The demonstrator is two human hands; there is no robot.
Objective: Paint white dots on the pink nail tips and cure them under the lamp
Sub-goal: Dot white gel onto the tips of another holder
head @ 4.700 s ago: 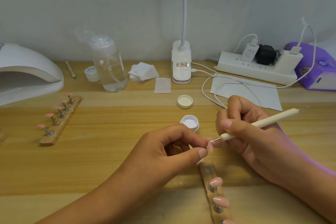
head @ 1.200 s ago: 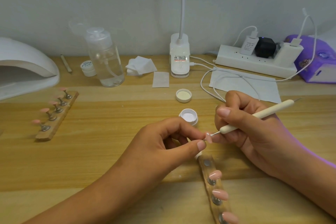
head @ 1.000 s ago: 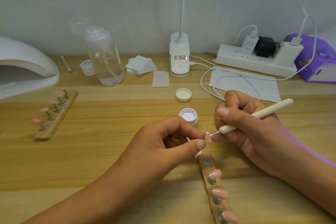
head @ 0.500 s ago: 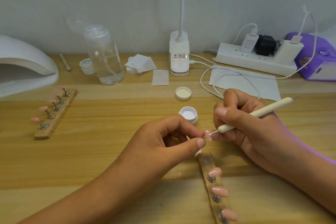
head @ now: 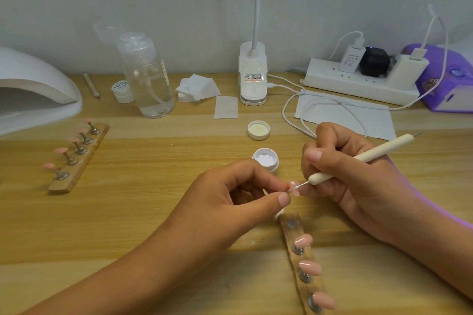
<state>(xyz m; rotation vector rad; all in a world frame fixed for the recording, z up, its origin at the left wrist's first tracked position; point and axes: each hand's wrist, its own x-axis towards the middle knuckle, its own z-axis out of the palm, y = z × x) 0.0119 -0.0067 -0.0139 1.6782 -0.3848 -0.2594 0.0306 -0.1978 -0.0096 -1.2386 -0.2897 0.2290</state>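
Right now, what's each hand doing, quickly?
Left hand: pinches a pink nail tip between thumb and fingers.
Right hand: grips the dotting pen, its tip at that nail.

A small nail-art workstation: a wood-grain surface (head: 153,212) set against a plain white wall (head: 179,7). A white curing lamp (head: 33,89) sits at 10 o'clock. A clear pump bottle (head: 148,79) and stacked wipes (head: 197,88) are at 11, a desk lamp (head: 253,77) at 12 and a loaded power strip (head: 358,84) at 1. Pink nail tips (head: 61,150) on wooden stands (head: 88,153) are at 9 and 5.
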